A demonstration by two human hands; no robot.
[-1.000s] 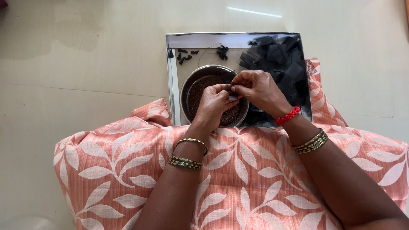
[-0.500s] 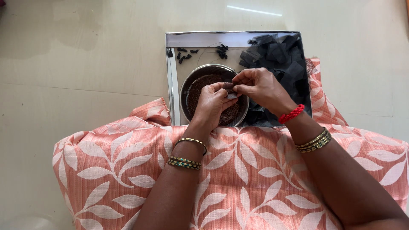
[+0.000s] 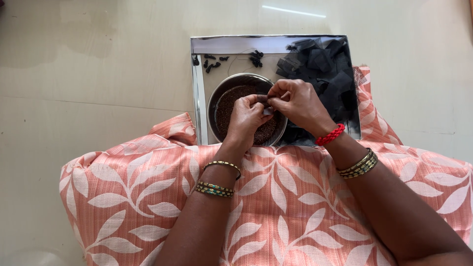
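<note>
My left hand and my right hand meet over a round steel bowl filled with small dark brown seeds. Together the fingertips pinch a small dark cloth piece between them. The bowl stands in a shiny steel tray. A heap of black net cloth pieces fills the tray's right side. Several small dark tied bundles lie along its far edge. What the cloth piece holds is hidden by my fingers.
The tray rests on a pale tiled floor, its near edge against my lap, which is covered by peach cloth with white leaf print. Bangles circle both wrists, and a red beaded band sits on the right one.
My fingers have shifted slightly around the small cloth piece; both hands stay in the same place over the bowl.
</note>
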